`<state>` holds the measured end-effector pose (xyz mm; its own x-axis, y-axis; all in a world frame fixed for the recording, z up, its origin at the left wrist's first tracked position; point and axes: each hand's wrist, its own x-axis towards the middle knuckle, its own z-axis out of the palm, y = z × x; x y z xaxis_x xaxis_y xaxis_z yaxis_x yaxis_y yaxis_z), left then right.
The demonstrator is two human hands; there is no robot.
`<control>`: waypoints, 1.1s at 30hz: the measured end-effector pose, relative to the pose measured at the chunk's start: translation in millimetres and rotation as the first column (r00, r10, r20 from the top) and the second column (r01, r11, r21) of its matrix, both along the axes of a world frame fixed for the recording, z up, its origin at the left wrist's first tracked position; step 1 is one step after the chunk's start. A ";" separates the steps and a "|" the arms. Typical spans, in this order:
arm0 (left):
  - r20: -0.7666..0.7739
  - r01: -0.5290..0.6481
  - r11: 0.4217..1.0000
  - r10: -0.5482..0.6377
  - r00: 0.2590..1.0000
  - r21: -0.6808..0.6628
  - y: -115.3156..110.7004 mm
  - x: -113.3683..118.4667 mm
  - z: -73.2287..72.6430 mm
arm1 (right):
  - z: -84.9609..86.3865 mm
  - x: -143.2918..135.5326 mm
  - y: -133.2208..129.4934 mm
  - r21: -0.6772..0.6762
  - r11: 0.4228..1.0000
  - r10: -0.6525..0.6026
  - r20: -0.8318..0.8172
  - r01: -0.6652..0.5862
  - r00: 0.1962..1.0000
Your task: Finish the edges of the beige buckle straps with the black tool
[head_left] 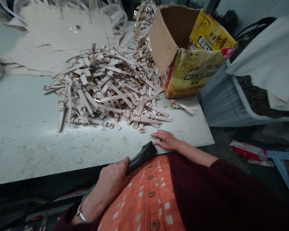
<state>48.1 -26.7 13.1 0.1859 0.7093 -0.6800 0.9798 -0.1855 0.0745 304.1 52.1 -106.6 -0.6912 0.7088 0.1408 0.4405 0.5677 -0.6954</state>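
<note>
My left hand point(114, 176) is wrapped round the handle of a black tool point(142, 157), whose wider head points up and right near the table's front edge. Just right of that head, my right hand point(167, 140) rests at the edge with its fingers bent toward the tool; something small may be between the fingertips, too small to make out. Beyond both hands lies a large heap of pale straps with gold buckles point(110, 86). A few more straps point(183, 106) lie apart at the right, below the box.
An open yellow cardboard box point(192, 73) stands on the table point(26, 134) at the back right. Flat pale sheets point(62, 32) cover the back left. Right of the table is a grey bin point(221, 99) with white material over it.
</note>
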 end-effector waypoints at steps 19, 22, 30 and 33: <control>0.016 -0.083 0.995 0.082 0.997 0.054 17.1 17.6 -8.1 | -3.1 4.7 6.1 -0.079 0.997 0.013 -0.055 -0.017 0.998; -0.052 -0.102 0.994 0.104 0.993 0.042 12.0 0.3 -3.8 | -2.4 3.4 6.0 -0.075 0.997 0.022 -0.061 -0.026 0.998; 0.017 -0.071 0.996 0.070 0.997 0.058 10.1 15.0 -6.2 | 0.2 5.1 7.4 -0.075 0.995 0.061 -0.054 -0.065 0.997; 0.076 -0.078 0.993 0.071 0.995 0.092 13.9 25.9 -11.8 | 4.5 8.0 9.4 -0.106 0.991 0.076 -0.022 -0.077 0.997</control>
<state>74.0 -12.8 1.2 0.1769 0.7835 -0.5956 0.9838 -0.1221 0.1316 312.1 61.6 -102.1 -0.7420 0.6655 0.0805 0.3854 0.5218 -0.7611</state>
